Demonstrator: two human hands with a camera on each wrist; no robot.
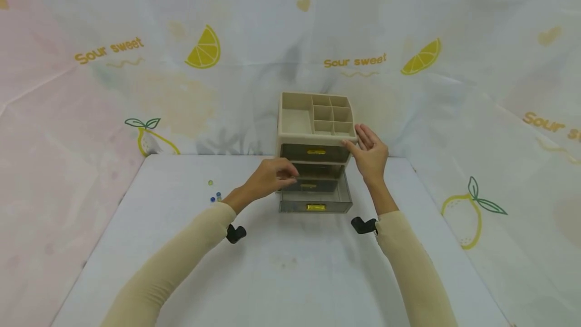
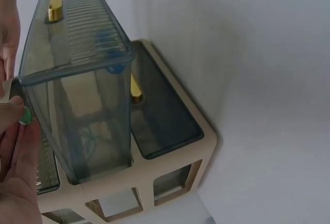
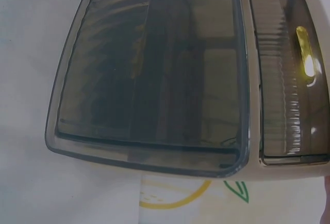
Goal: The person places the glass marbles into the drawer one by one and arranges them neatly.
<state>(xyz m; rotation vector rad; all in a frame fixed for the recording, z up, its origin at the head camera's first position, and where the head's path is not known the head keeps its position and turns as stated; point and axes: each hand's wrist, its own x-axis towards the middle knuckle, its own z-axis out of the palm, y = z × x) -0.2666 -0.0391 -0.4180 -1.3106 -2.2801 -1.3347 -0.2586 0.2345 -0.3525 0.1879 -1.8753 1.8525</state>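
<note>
A beige desktop organizer [image 1: 296, 139] stands at the back of the table, its smoky, see-through middle drawer [image 1: 290, 207] pulled out. Over that drawer my left hand [image 1: 274, 175] pinches a small green marble [image 2: 25, 115] between thumb and fingers. Blue marbles [image 2: 116, 68] show through the drawer's wall in the left wrist view. Against the organizer's upper right side rests my right hand [image 1: 373, 158], its thumb at the front corner by the top drawer [image 1: 295, 152] and its fingers extended along the side. In the right wrist view only a sliver of this hand shows.
Several small blue and green marbles, among them a green one [image 1: 211, 182] and a blue one [image 1: 212, 199], lie on the white table [image 1: 181, 175] left of the organizer. A lemon-print cloth [image 1: 254, 74] hangs behind. Black wrist mounts [image 1: 236, 234] sit under both forearms.
</note>
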